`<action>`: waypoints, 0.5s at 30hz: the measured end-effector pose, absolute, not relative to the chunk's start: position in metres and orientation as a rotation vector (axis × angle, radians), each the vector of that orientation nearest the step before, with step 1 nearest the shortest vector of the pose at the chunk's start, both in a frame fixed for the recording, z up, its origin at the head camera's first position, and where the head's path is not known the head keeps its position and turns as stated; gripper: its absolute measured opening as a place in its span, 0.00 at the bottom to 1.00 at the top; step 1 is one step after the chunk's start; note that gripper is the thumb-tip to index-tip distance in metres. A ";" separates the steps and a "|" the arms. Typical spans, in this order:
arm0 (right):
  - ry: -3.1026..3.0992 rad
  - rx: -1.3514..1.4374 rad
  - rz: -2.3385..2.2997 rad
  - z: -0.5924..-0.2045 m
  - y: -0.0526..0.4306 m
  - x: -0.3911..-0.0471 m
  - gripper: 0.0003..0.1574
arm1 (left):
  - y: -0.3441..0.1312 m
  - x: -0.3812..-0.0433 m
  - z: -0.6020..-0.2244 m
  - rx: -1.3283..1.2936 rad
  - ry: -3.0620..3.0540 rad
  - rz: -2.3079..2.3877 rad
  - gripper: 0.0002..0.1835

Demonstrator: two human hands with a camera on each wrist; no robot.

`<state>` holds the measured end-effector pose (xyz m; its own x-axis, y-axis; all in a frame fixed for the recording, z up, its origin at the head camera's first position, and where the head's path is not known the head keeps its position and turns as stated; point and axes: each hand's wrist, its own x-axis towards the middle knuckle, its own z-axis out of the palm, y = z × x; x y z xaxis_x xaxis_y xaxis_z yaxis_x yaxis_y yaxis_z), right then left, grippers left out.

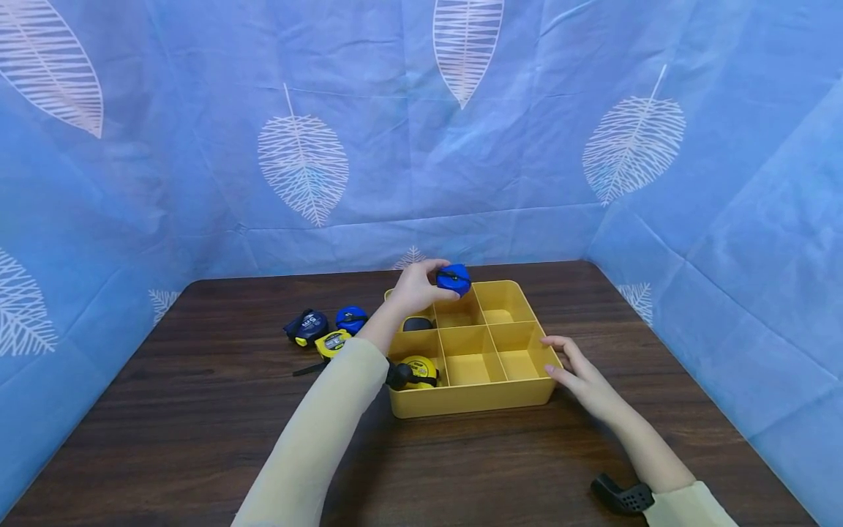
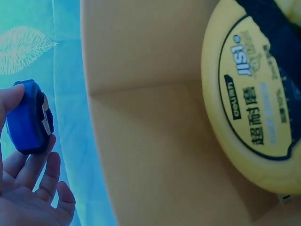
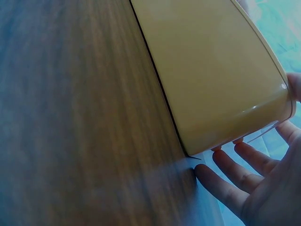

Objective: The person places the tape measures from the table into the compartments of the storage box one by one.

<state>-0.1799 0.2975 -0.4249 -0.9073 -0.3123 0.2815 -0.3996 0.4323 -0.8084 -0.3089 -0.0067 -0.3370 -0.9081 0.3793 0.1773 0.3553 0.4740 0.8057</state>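
Observation:
My left hand [image 1: 421, 287] holds a blue tape measure [image 1: 454, 279] between thumb and fingers, raised over the back middle compartment of the yellow divided box [image 1: 470, 402]. In the left wrist view this blue tape measure [image 2: 29, 120] is pinched on its edge, its dark strap side facing right. My right hand [image 1: 582, 380] is at the box's right end. The right wrist view shows its thumb at the rim and its fingers [image 3: 235, 174] along the outer wall. A yellow tape measure [image 1: 420, 370] lies in the front left compartment, a dark rounded thing [image 1: 417, 323] in the back left one.
Left of the box, a navy tape measure [image 1: 311, 327], a second blue tape measure [image 1: 351, 319] and another yellow tape measure [image 1: 332, 342] lie grouped on the dark wooden table [image 1: 197, 410]. My left forearm partly covers that group. A blue leaf-print cloth [image 1: 408, 146] hangs behind.

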 end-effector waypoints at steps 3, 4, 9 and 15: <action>-2.584 0.640 1.498 -0.424 0.297 -0.180 0.27 | -0.005 -0.311 -0.340 0.658 2.662 1.449 0.36; -2.585 0.641 1.498 -0.424 0.297 -0.180 0.26 | -0.005 -0.311 -0.340 0.654 2.657 1.449 0.37; -2.591 0.631 1.501 -0.424 0.297 -0.179 0.26 | -0.004 -0.311 -0.343 0.641 2.662 1.432 0.36; -2.591 0.619 1.512 -0.424 0.297 -0.179 0.26 | -0.001 -0.312 -0.346 0.616 2.686 1.384 0.36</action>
<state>-0.1786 0.2965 -0.4238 -0.9153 -0.3028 0.2657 -0.3803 0.4321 -0.8177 -0.3117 -0.0015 -0.3465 -0.9187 0.3732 0.1289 0.3216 0.5179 0.7927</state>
